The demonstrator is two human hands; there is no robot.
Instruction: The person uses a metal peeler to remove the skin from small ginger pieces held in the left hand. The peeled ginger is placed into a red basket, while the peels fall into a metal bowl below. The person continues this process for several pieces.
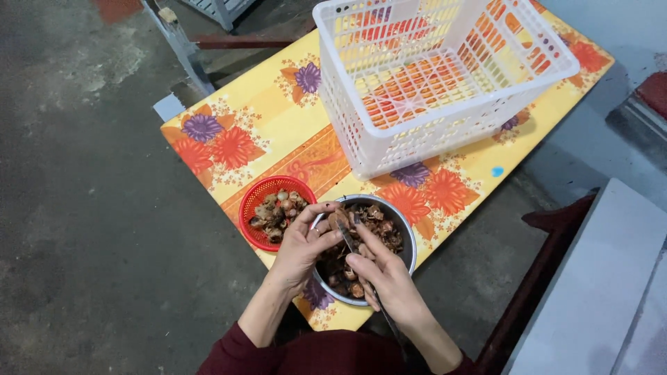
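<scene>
Worked over a steel bowl (410, 239) at the near edge of a flower-print table (278, 118), heaped with small brown husky pieces; could not tell whether shells or bulbs. Pinched one brown piece (338, 221) between thumb and fingertips of the left hand (300, 251), above the bowl's rim at about ten o'clock. Closed the right hand (389, 281) around a thin knife (345, 235), coming in from five o'clock, handle running back toward the wrist, tip laid against the pinched piece. Kept both hands nearly touching.

Judged best done this way:
- Needed a firm pinch low on the piece, with the left thumb clear of the blade's line.
- Called for short, shallow strokes, with the piece turned rather than the knife.
- Paid to stay over the bowl, so that scraps and slips fell inside it.
- Risked a cut fingertip, given how close the tip sat to the left fingers.

Stood a small red mesh basket (251, 201) of similar pieces just beside the bowl at nine o'clock, within easy reach of the left hand. Sat a large white plastic crate (389, 139), nothing visible inside, at twelve o'clock, near but apart.
</scene>
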